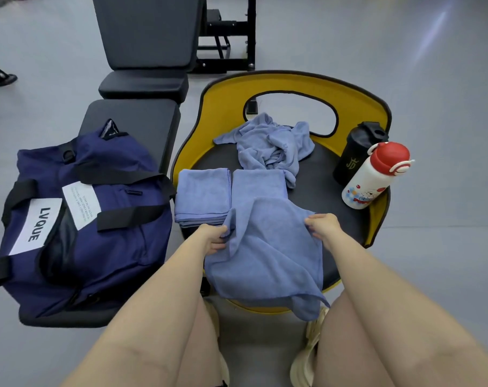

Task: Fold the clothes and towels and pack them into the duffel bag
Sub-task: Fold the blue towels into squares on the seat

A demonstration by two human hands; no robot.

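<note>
A blue towel [265,255] hangs over the front edge of a black and yellow chair seat [335,191]. My left hand [213,238] pinches its left corner and my right hand [322,226] pinches its right corner. Behind it lie two folded blue towels, one on the left [202,195] and one beside it [259,184], partly covered by the held towel. A crumpled blue towel [270,143] lies further back on the seat. The navy duffel bag [97,219], marked LVQUE, rests on a black bench to the left; I cannot tell whether its zip is undone.
A black shaker bottle [354,152] and a white bottle with a red cap [374,177] stand at the seat's right edge. The black padded bench [142,118] extends back from the bag. Grey floor surrounds everything. My knees are at the bottom of the view.
</note>
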